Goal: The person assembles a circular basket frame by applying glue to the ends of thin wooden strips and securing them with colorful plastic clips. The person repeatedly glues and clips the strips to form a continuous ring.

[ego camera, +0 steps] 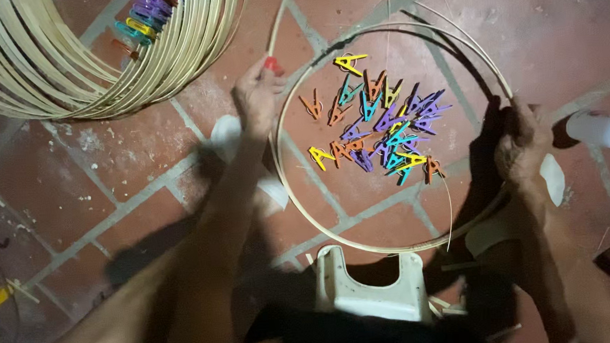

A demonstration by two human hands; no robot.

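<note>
Hands [255, 90] [523, 143] outstretched, gripping bamboo hoop [365, 248] opposite sides.

**Materials and Surface Finish**

The hoop [365, 248] is a thin strip of pale bamboo or cane, smooth and matt. The stacked hoops [70, 79] show the same pale, splintery strip material. The clothespins [379, 129] are moulded plastic, brightly coloured, with a slight sheen. The floor [110, 168] is rough, matt terracotta tile with grey mortar joints and white flecks. The stool [370, 293] is off-white plastic, dull and scuffed. The bottle [602, 129] is translucent white plastic.
</note>
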